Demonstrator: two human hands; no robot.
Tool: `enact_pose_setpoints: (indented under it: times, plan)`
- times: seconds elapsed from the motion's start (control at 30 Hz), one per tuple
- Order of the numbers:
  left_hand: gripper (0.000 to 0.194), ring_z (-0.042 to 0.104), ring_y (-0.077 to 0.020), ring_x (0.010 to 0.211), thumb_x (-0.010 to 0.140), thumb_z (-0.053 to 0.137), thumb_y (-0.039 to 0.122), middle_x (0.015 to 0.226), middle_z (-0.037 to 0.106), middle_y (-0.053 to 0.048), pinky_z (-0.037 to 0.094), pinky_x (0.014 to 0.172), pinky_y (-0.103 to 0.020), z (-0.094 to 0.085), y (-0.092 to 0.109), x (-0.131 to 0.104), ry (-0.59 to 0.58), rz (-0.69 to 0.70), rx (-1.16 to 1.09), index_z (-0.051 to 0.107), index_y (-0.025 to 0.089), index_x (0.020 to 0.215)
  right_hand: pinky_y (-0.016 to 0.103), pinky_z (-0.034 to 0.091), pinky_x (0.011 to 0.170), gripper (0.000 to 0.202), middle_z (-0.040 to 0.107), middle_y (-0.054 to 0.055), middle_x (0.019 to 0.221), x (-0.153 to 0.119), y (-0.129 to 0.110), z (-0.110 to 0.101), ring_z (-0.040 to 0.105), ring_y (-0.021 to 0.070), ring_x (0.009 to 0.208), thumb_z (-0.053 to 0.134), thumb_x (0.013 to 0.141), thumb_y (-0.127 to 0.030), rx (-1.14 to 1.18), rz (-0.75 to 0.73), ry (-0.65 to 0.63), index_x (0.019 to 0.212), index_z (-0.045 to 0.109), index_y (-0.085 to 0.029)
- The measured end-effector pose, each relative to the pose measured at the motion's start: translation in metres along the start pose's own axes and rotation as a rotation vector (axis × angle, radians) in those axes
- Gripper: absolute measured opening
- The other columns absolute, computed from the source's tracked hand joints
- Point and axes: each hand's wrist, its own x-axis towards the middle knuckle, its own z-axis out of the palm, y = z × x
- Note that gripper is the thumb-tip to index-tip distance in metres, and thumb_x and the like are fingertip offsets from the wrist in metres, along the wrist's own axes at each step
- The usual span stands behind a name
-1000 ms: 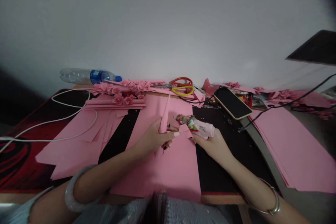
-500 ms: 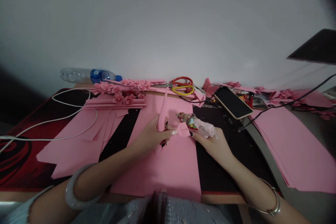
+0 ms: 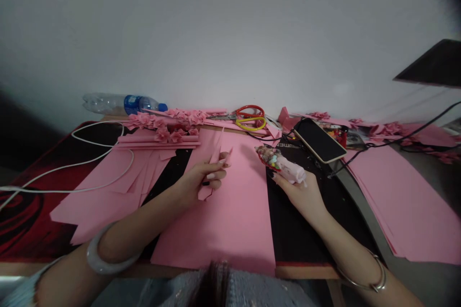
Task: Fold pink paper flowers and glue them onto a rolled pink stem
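- A plain grey wall (image 3: 230,33) stands behind the counter (image 3: 306,272), whose wooden front edge shows below a black-and-red mat (image 3: 298,235).
- A large pink sheet (image 3: 234,230) lies across the middle of the mat, beneath the left hand.
- The left hand (image 3: 205,177) is closed around folded pink paper (image 3: 216,152), its pointed ends sticking up past the fingers.
- The right hand (image 3: 302,196) grips a pale pink tool (image 3: 284,168) with colourful bits covering its front, held well apart from the left hand.
- Scissors (image 3: 250,124) with one red and one yellow handle loop lie towards the wall, between the pink paper flowers (image 3: 175,134) and a phone (image 3: 320,140).
- A clear bottle with a blue label (image 3: 132,104) lies on its side against the wall, at the far left.
- More pink sheets lie at either side: a loose spread (image 3: 104,196) on the left, crossed by a white cable (image 3: 95,159), and a stack (image 3: 403,206) on the right.
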Motion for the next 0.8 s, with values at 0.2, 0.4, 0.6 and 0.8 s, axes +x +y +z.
enact_pose_setpoints:
  times: [0.2, 0.4, 0.6, 0.8]
  plan:
    - [0.02, 0.038, 0.0014, 0.036, 0.081, 0.044, -0.003, 0.069, 0.049, 0.003, 0.026, 0.032, -0.009, -0.003, 0.004, 0.0, -0.079, -0.008, -0.157, 0.052, 0.013, 0.091, 0.027, 0.052, 0.062, 0.02, 0.072, 0.007, 0.08, -0.001, 0.009, 0.002, 0.065, 0.0202, 0.07, 0.065, 0.074, -0.028, 0.011, -0.023, 0.009, 0.087, 0.069, -0.014]
    - [0.018, 0.034, 0.0014, 0.036, 0.079, 0.049, -0.001, 0.066, 0.049, 0.004, 0.024, 0.033, -0.009, -0.003, -0.001, 0.003, 0.011, 0.049, 0.042, 0.051, 0.013, 0.089, 0.027, 0.051, 0.063, 0.02, 0.071, 0.007, 0.081, -0.002, 0.012, 0.003, 0.065, 0.0201, 0.072, 0.064, 0.075, -0.027, 0.034, -0.021, -0.009, 0.089, 0.068, -0.014]
    - [0.008, 0.028, 0.0004, 0.037, 0.081, 0.057, 0.018, 0.064, 0.051, 0.005, 0.024, 0.037, -0.012, 0.002, -0.014, -0.003, -0.06, 0.029, 0.49, 0.05, 0.017, 0.084, 0.027, 0.05, 0.061, 0.019, 0.07, 0.006, 0.079, -0.002, 0.008, -0.002, 0.064, 0.02, 0.07, 0.064, 0.075, -0.029, 0.001, -0.003, 0.007, 0.086, 0.068, -0.014]
    - [0.009, 0.046, -0.0086, 0.049, 0.077, 0.055, 0.024, 0.067, 0.06, 0.0, 0.035, 0.046, -0.019, 0.004, -0.003, -0.01, -0.006, 0.256, 1.193, 0.061, 0.018, 0.08, 0.026, 0.048, 0.057, 0.018, 0.068, 0.005, 0.074, -0.001, 0.006, -0.004, 0.061, 0.0186, 0.065, 0.063, 0.076, -0.028, -0.003, -0.009, 0.006, 0.085, 0.067, -0.014]
